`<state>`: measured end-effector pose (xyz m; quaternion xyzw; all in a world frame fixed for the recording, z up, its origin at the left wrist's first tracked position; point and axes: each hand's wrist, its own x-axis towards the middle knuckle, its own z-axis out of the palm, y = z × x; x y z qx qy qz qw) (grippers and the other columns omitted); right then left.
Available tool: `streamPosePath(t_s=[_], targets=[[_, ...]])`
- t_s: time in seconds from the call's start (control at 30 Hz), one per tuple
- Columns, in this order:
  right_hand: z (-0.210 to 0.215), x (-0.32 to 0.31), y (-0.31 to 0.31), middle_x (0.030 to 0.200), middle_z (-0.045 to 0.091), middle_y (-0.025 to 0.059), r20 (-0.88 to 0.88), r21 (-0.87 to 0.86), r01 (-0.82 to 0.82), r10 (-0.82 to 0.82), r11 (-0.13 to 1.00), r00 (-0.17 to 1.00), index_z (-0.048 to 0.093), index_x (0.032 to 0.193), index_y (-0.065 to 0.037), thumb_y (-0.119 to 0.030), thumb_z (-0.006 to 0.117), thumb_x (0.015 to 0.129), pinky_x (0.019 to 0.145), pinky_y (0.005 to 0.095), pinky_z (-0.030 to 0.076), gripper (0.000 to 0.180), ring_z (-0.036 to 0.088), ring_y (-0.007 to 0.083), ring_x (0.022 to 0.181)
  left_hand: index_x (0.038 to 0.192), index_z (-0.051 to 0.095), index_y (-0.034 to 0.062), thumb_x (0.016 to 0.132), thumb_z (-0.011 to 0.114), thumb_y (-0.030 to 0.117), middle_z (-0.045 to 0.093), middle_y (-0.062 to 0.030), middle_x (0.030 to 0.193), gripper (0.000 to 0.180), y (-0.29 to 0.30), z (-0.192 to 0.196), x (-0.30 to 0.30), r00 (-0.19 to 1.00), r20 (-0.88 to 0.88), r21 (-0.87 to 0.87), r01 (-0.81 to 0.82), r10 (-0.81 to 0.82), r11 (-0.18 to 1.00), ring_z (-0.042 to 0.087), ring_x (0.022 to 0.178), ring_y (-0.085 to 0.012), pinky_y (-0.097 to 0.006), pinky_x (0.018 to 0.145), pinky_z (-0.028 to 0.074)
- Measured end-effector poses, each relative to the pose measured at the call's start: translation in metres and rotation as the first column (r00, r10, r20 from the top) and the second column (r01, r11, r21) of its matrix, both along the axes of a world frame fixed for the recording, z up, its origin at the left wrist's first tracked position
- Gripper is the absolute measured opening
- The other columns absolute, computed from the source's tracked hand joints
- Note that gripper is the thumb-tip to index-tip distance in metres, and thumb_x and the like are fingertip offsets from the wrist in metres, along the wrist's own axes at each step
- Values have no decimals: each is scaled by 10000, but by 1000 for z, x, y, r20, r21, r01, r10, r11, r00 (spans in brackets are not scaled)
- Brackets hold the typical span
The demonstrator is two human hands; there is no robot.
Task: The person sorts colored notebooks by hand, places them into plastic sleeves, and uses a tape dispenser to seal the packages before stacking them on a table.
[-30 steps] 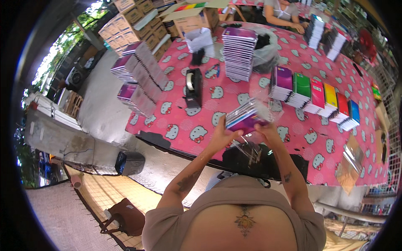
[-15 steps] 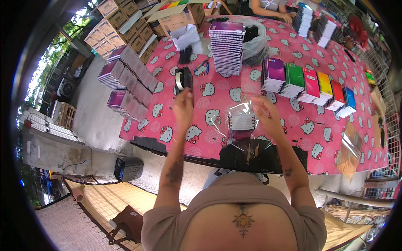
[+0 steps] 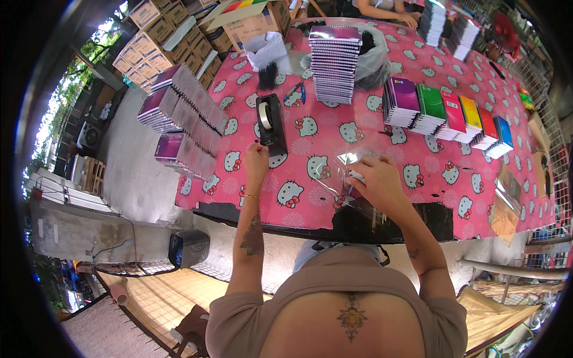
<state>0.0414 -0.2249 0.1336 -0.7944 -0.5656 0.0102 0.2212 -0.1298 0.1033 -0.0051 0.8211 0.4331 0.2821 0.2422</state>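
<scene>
My left hand (image 3: pixel 256 160) is closed in a pinch at the near end of a black tape dispenser (image 3: pixel 276 134) with a pale roll in it. Whatever lies between those fingertips is too small to make out; it may be tape. My right hand (image 3: pixel 376 178) curls its fingers down on a clear plastic bag (image 3: pixel 341 194) near the table's front edge. A small spiral-bound notebook showed in that bag a moment earlier; now the hand mostly hides it.
Purple notebooks stand in a tall stack (image 3: pixel 334 65) ahead and in piles (image 3: pixel 176 149) on the left. Notebook stacks in several colours (image 3: pixel 431 110) line the right. Behind are a pen (image 3: pixel 302 93), a plastic sack (image 3: pixel 373 71), cartons (image 3: pixel 253 27) and another person's hands (image 3: pixel 409 19).
My left hand has closed at the dispenser's near end, its fingers no longer over the middle. The right hand has come down from the bag's right side onto it.
</scene>
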Motion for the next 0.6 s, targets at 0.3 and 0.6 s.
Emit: streamPosePath(t_s=[0.3, 0.6], targets=[[-12, -7, 1, 1057, 655, 34, 127, 176, 130, -154, 976, 980, 704, 1115, -164, -308, 754, 816, 1098, 499, 303, 335, 613, 229, 1077, 1012, 671, 19, 911, 684, 26, 683, -16, 900, 102, -91, 82, 37, 691, 451, -253, 706, -565, 662, 634, 833, -102, -277, 742, 509], [-6, -8, -7, 1005, 673, 14, 50, 65, 51, -54, 997, 997, 722, 1083, -198, -330, 726, 817, 1149, 590, 192, 297, 619, 210, 1097, 1128, 680, 43, 880, 695, -20, 668, -45, 985, 256, -121, 89, 69, 391, 440, -187, 921, -809, 343, 616, 922, -148, -289, 828, 492]])
